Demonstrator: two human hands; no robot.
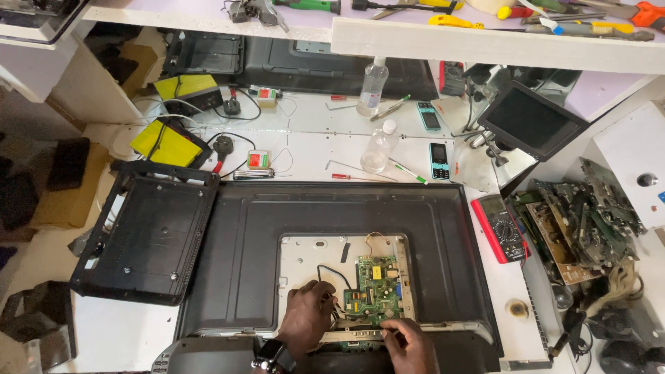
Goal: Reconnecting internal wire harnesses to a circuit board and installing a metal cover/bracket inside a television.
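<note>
A flat television (242,242) lies face down on the white bench, with its rear opening exposing a white metal chassis (305,260) and a green circuit board (374,291). My left hand (306,315), with a watch at the wrist, rests on the chassis just left of the board, fingers curled over the dark cables there. My right hand (409,343) presses on the metal connector strip (350,336) along the board's near edge, fingers bent. I cannot see a tool in either hand.
A removed black back cover (145,235) lies left of the television. A red multimeter (500,227) and a pile of circuit boards (578,221) sit at right. Behind are a plastic bottle (379,147), a small phone (438,161), screwdrivers (350,177) and a mirror strip.
</note>
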